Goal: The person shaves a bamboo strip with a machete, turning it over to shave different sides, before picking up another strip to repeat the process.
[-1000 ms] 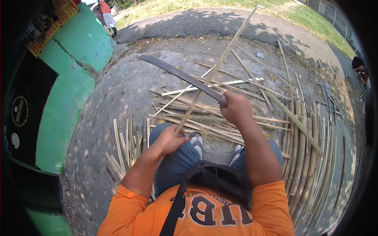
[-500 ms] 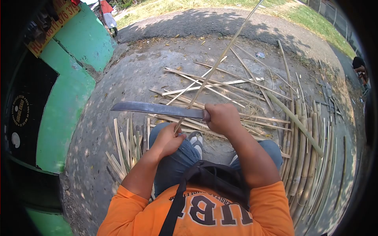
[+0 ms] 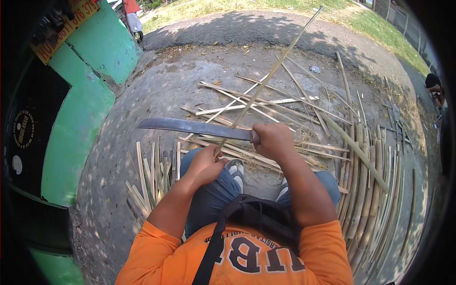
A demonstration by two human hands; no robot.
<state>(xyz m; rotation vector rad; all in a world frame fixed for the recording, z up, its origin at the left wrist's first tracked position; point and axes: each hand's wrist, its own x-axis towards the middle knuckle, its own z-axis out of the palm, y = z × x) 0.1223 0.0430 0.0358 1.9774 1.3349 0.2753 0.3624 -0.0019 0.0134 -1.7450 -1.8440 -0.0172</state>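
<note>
My right hand is closed round the handle of a machete, whose long dark blade points left. Held in my closed left hand is the near end of a long thin bamboo strip, which slants away up and to the right. The blade lies across the strip just beyond my left fingers and appears to touch it. Split bamboo strips lie crisscrossed on the ground past my knees.
Bamboo poles lie side by side on my right. Cut strips stand or lean by my left knee. A green wall borders the left side. Another person is at the far right edge.
Both hands, the machete and the strip have shifted only slightly to the right. The strip's far end sits a little lower in the view, and the blade still crosses it.
</note>
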